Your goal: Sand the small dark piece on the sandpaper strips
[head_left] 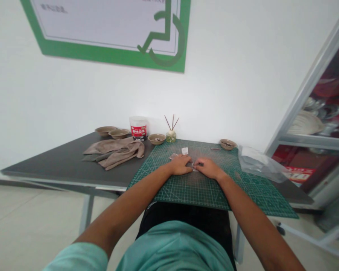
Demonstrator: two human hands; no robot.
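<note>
My left hand (181,165) rests low over the green cutting mat (197,192), its thumb and fingers apart. Opposite it, my right hand (208,168) has its fingertips pinched on a small whitish piece (194,168), too small to name. The left thumb tip comes close to this piece; whether it touches cannot be made out. A crumpled bit of clear plastic (173,156) lies just beyond my left hand. Past the fingers is a small white square (184,151), flat on the mat.
Along the wall stand a white tub (138,128), a reed diffuser (171,136), a bowl with small bits (157,139) and another filled bowl (228,144). A brown cloth (115,151) lies left. Clear plastic bags (260,163) and a thin metal tool (215,149) lie right.
</note>
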